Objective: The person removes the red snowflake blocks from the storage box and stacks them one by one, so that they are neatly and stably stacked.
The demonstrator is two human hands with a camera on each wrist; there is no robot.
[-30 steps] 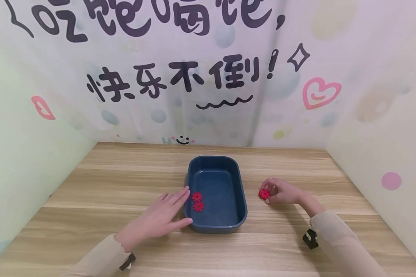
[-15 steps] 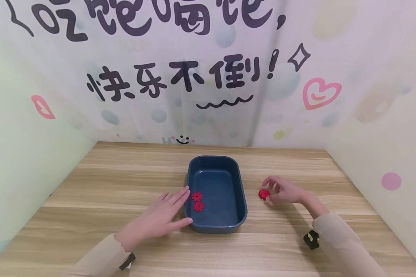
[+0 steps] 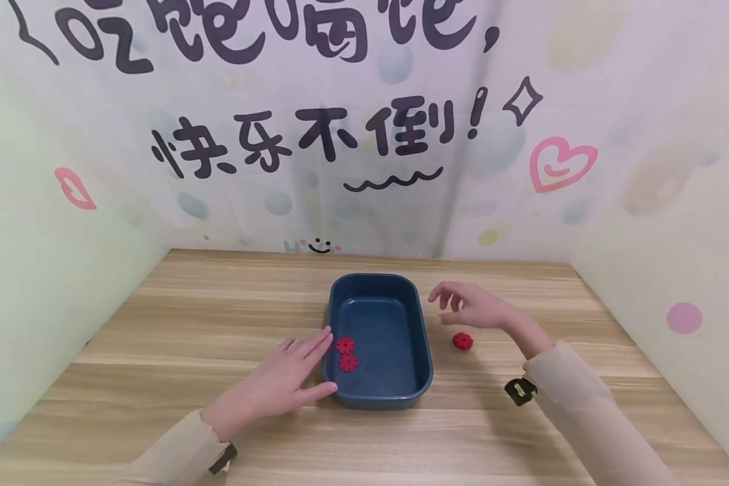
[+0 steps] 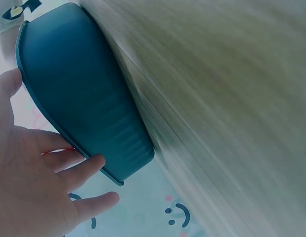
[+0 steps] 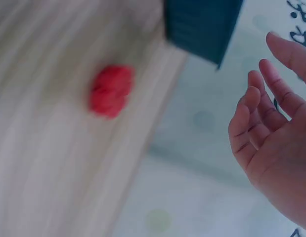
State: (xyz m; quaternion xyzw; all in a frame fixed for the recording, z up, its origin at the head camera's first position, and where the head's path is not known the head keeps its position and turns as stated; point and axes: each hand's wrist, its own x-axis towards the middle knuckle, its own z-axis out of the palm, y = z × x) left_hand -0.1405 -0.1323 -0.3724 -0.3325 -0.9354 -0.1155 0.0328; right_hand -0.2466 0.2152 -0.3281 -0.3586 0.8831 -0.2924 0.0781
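Observation:
My left hand [image 3: 282, 379] rests with straight fingers on the left rim of a dark blue tray [image 3: 395, 398]; in the left wrist view its fingertips [image 4: 97, 162] touch the rim. Two red notched discs, one [image 3: 345, 345] behind the other [image 3: 348, 363], lie at the left inside the tray. To the tray's right, a small stack of red notched discs [image 3: 463, 341] lies on the table; it is blurred in the right wrist view. My right hand [image 3: 476, 307] hovers above and behind that stack, beside the tray's right rim, fingers loosely bent and holding nothing.
The wood-grain table [image 3: 231, 290] runs back to a white printed cloth [image 3: 249, 202]. Pale walls stand at the left and right. A black strap with a small device [image 3: 520, 391] sits on the right wrist.
My right hand has let go of the red disc stack and moved up and left towards the tray. The stack stays on the table, and my left hand has not moved.

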